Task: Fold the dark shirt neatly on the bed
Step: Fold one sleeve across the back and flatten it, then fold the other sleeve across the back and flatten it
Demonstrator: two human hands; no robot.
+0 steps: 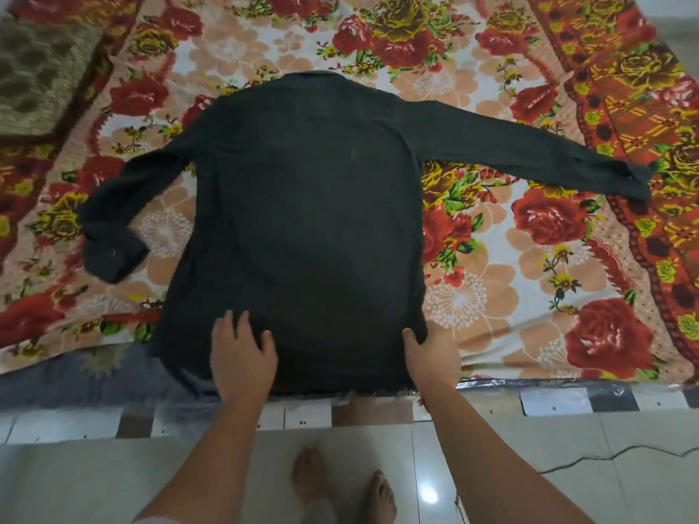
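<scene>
Dark shirt cloth lies under the fingers of the left hand. I see them straight and a little spread, pressing flat on the lower part of the garment, at the lower centre of the frame. Just to the right, the thumb of the right hand lies on top of the cloth at the lower right corner of the shirt. The other fingers of this hand go under the edge of the cloth, so the hand pinches that corner, but I cannot see how far they are curled. Both forearms come up from the bottom of the frame. The shirt is spread flat in the middle of the frame, with its collar at the far side and its hem at the near edge of the bed. One sleeve stretches out straight toward the right edge of the frame. The other sleeve bends downward at the left, and its cuff shows a small button. Under the shirt is a blanket with big red roses and pale flowers. A cushion with an olive pattern lies at the upper left. Below the bed is a light tiled floor, where two bare feet stand at the bottom centre. A thin dark cable runs over the tiles at the lower right.
</scene>
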